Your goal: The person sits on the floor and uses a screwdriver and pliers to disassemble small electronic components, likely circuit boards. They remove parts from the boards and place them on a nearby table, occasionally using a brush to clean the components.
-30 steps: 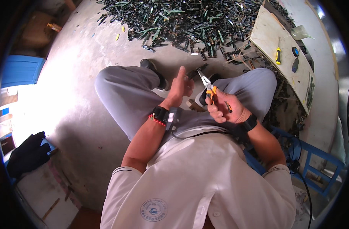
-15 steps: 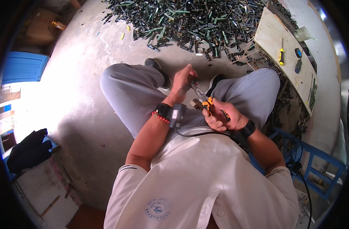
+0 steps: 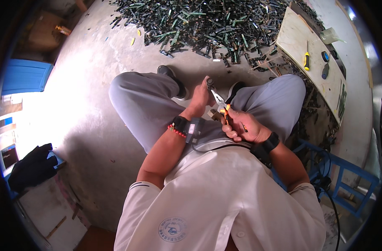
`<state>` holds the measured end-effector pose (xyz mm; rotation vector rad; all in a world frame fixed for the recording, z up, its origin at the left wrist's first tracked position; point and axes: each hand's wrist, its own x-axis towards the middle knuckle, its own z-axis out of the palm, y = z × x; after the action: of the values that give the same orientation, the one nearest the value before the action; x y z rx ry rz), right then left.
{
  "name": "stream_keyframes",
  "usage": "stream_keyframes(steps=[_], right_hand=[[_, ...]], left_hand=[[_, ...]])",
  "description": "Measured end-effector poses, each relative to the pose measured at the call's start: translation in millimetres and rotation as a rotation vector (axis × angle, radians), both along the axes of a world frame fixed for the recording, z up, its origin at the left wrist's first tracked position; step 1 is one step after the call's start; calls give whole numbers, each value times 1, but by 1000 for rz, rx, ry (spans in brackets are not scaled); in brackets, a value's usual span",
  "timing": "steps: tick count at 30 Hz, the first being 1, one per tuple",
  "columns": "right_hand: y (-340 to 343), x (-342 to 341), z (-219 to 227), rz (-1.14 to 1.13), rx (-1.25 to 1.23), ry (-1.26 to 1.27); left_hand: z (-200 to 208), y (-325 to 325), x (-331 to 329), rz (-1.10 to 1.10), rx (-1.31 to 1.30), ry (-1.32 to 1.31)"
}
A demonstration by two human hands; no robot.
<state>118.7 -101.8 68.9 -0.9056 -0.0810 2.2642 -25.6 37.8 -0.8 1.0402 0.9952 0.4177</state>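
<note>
My right hand (image 3: 245, 125) is closed around a pair of pliers (image 3: 218, 98) with orange and black handles. Their metal jaws point up and left, with the tips reaching a small dark part (image 3: 210, 83). That part, whose exact kind I cannot make out, is gripped in my left hand (image 3: 200, 98), thumb upward; the palm hides some of it. Just below the pliers' jaws is a brown block-like piece (image 3: 215, 114), between my two hands over my lap.
A big heap of dark and green strip-like parts (image 3: 207, 29) covers the floor ahead. On a pale board (image 3: 297, 37) at the right lie a yellow-handled screwdriver (image 3: 306, 62), a dark-handled tool (image 3: 325, 71) and a roll of tape (image 3: 325, 57). A blue frame (image 3: 350, 175) stands at lower right.
My left hand has turned, bringing the dark part more into sight at its top. The pliers have rotated in my right hand, and their handles appear closer together.
</note>
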Motion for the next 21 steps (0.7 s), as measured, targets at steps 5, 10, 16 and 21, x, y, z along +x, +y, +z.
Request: stream_keyframes(steps=[5, 10, 16, 21], right_hand=[[3, -6, 5, -26, 60, -293], [4, -11, -4, 4, 217, -651], [9, -17, -12, 116, 518, -1283], [14, -12, -11, 268, 659, -1527]], left_hand=[[-2, 2, 8, 173, -239, -39], [-6, 0, 11, 197, -258, -23], [-7, 8, 12, 219, -446, -107], [-14, 12, 11, 235, -527, -98]])
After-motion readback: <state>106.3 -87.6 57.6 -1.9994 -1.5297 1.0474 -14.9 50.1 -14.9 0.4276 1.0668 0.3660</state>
